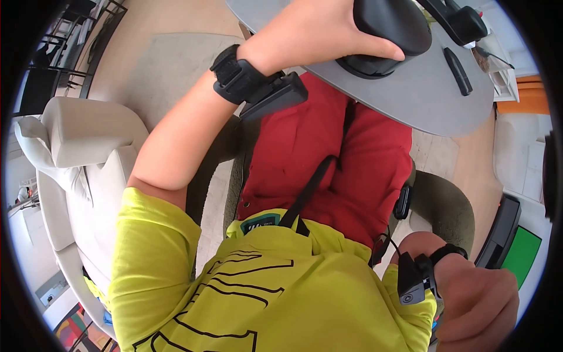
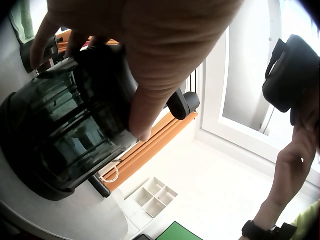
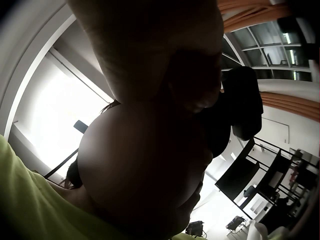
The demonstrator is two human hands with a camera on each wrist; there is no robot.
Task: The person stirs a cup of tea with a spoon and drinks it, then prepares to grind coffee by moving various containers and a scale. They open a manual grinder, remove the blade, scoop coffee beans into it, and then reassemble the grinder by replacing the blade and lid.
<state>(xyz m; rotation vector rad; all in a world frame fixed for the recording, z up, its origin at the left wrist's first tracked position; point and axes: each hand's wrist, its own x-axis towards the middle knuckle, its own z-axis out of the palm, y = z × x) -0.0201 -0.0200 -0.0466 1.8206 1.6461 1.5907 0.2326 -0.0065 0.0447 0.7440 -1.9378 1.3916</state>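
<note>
On my head view, the left hand reaches over the bench and grips a black container, the thumb lying along its near side. From there I get only an opaque dark body. My left wrist view gives more: the wall is smoky and see-through, with reflections across it, a thick black rim rings its base, and the fingers spread round the far side while the thumb clasps the other. The container is at the bench's near edge; I cannot tell whether its base bears fully on the surface.

The head feed shows me a slim black pen-like object lying to the container's right, and a black device beyond it. Only the left wrist feed lets me see into a white compartment tray in the background.

The right hand is raised close to the head camera, well apart from the container. From the left wrist I see it just below a black headset; the right wrist feed is too dark around it, so I cannot tell whether its fingers grasp anything.
</note>
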